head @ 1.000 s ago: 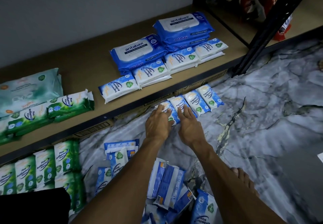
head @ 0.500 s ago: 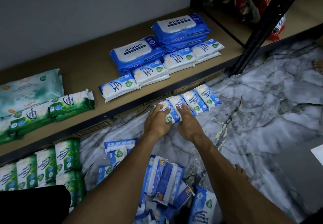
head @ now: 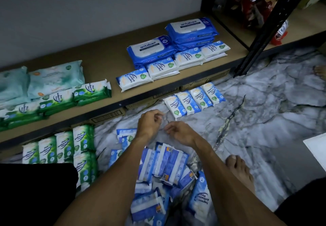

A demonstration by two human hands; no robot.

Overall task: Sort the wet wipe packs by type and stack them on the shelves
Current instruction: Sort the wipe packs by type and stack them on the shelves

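A row of several small blue wipe packs (head: 194,100) lies on the marble floor just below the shelf edge. My left hand (head: 150,123) and my right hand (head: 180,132) hover a little in front of that row, fingers loosely curled, holding nothing. A loose heap of blue packs (head: 165,171) lies on the floor under my forearms. On the wooden shelf (head: 109,56) stand large blue antabax packs (head: 151,47), small blue packs (head: 187,58), green packs (head: 58,99) and pale teal packs (head: 53,77).
More green packs (head: 60,148) stand in rows on the floor at the left. A black shelf post (head: 264,32) slants down at the right, with red snack bags (head: 255,0) behind it. My bare foot (head: 240,169) rests on the floor at the right.
Both hands have let go of the row of small blue packs and drawn back toward me. The row now lies free on the floor.
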